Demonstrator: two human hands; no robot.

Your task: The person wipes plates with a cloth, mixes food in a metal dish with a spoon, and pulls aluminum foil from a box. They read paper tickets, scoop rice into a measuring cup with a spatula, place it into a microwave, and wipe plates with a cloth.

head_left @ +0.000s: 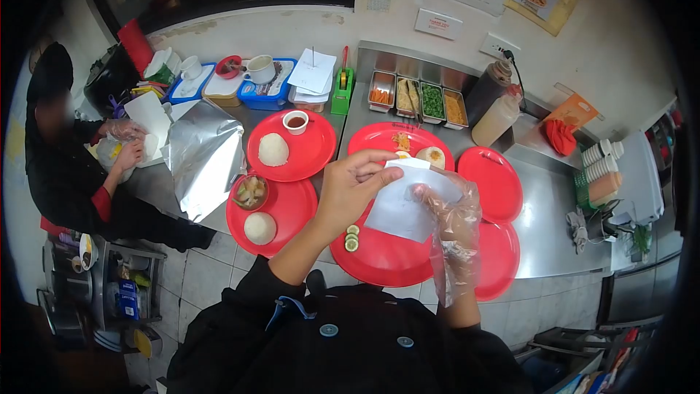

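White paper is held between my two hands above a red plate. My left hand, bare, pinches its upper left corner. A clear plastic glove covers my right hand, whose fingers are closed on the paper's right side. Cucumber slices lie on the plate near its left edge. Behind the paper, a second red plate carries shredded orange food and a rice mound with a brown top. The paper hides part of both plates.
Red plates with rice mounds stand to the left, beside foil. Food trays and sauce bottles line the back. More red plates are at the right. Another person works at the far left.
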